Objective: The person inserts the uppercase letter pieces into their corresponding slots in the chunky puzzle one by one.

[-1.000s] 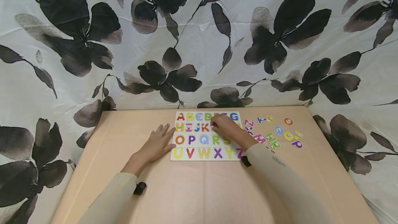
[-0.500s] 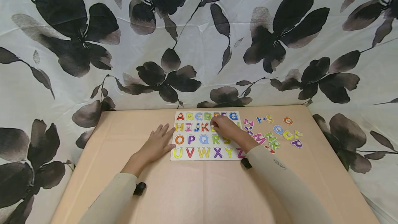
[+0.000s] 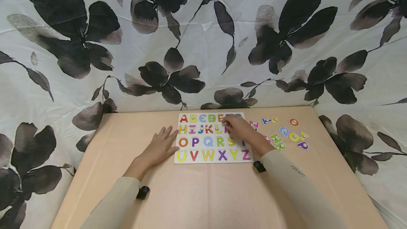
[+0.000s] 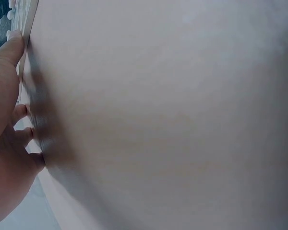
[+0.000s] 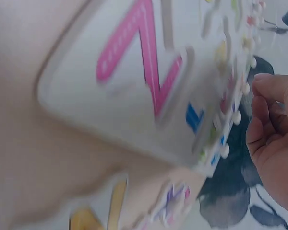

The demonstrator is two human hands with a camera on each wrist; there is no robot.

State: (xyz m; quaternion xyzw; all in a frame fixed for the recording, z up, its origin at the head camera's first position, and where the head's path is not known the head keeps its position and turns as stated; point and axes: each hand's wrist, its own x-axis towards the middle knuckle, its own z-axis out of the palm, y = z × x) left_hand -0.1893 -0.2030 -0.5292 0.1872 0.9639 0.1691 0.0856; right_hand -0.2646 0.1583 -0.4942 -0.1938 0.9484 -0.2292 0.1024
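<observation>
A white alphabet peg puzzle board point(image 3: 210, 148) lies at the far side of the table, with colourful letters in rows. My left hand point(image 3: 159, 147) rests spread at its left edge; in the left wrist view the thumb point(image 4: 13, 48) lies on the edge of the board. Over the board's right part is my right hand point(image 3: 243, 130), its fingers loosely bent, hiding some letters of the upper rows. In the right wrist view no piece shows between its fingers point(image 5: 257, 132). Just left of it, the yellow L point(image 3: 218, 129) sits in the second row. White knobs stand up from the upper-row letters.
Loose letter pieces lie right of the board, among them a blue Q point(image 3: 284, 131), an orange O point(image 3: 294, 122), a purple P point(image 3: 302, 145) and a green R point(image 3: 279, 146). A floral cloth point(image 3: 222, 52) hangs behind the tan table point(image 3: 190, 193).
My right hand has moved right and slightly off the L, which now shows with its knob in the second row. The left hand has stayed in place.
</observation>
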